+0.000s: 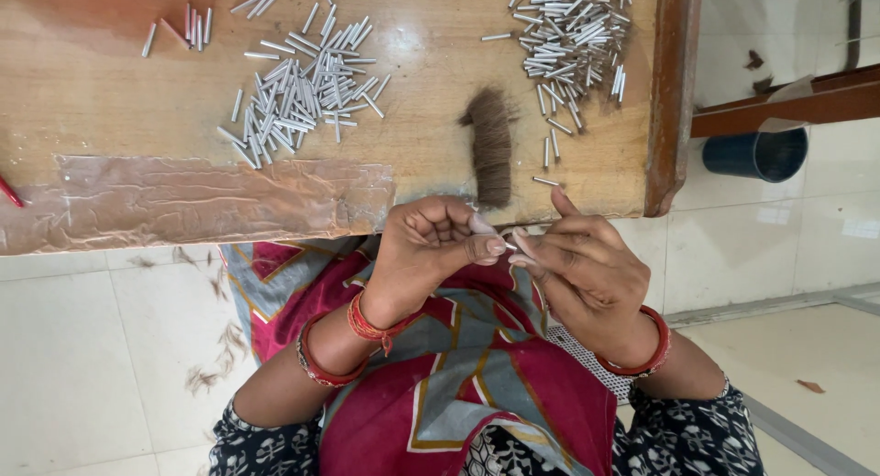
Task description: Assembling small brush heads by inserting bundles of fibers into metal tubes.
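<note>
The head camera is looking down on two hands meeting just below the near edge of a wooden table (110,91). The left hand (431,251) is pressing thumb and forefinger together on one small metal tube (510,246), its pale tip just showing beyond the fingertips. The right hand (587,270) is closing its fingertips against that same tip, seemingly pinching a thin wisp of hair there, though the wisp itself is too fine to make out for certain.

Judging from this, a pinch of hair is being fed into the tube's mouth; the next move would call for a steady left-hand hold while the right keeps the strands gathered and lined up with the opening.

On the table just beyond the hands, one dark tuft of hair (492,146) is lying at the edge. Farther up from that tuft, three groups of loose tubes are lying: a large pile to its left (302,87), a large pile to its right (573,32), and a small scatter at the far left (188,27). Each large pile is holding far too many to count. One strip of clear tape (202,201) is covering the table's near edge left of the tuft. One blue bucket (756,153) is standing on the floor beyond the table's right end.
</note>
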